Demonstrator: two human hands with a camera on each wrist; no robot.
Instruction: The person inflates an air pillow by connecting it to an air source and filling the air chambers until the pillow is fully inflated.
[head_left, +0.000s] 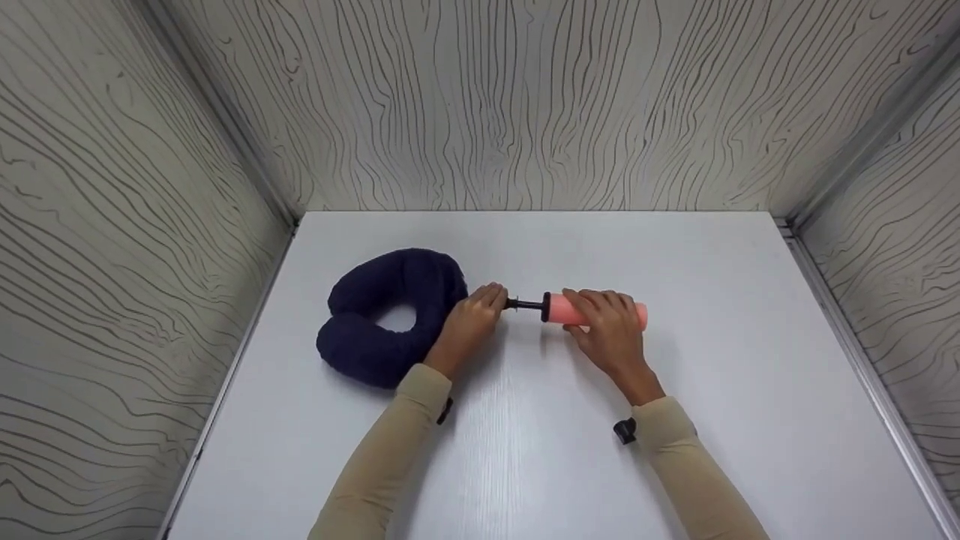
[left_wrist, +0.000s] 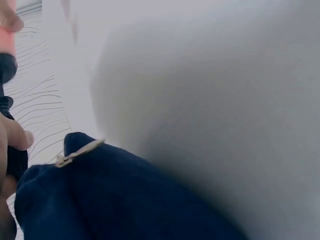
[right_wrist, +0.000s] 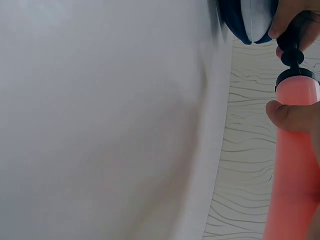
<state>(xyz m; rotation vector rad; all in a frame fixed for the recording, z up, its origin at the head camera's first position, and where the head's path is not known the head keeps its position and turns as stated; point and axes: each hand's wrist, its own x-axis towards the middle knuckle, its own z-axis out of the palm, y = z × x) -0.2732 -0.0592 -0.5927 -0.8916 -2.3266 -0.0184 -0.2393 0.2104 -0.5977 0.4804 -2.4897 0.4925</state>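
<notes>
My right hand (head_left: 611, 334) grips the pink barrel of a hand pump (right_wrist: 295, 165), thumb on one side and fingers over the other. At the pump's left end, my left hand (head_left: 471, 322) holds its black handle (left_wrist: 17, 162), and a short length of black rod shows between handle and barrel. Beside and partly under the left forearm lies a navy U-shaped neck pillow (head_left: 367, 341), its opening facing left. A pale cord or strip (left_wrist: 80, 153) runs along its edge in the left wrist view. In the right wrist view a whitish part (right_wrist: 257, 19) shows between the pillow's blue edges.
Both hands work over a white table (head_left: 525, 450). Wood-grain patterned panels (head_left: 495, 105) rise behind it and on both sides, with metal strips along the corners. A small black device (head_left: 625, 430) sits at the right wrist.
</notes>
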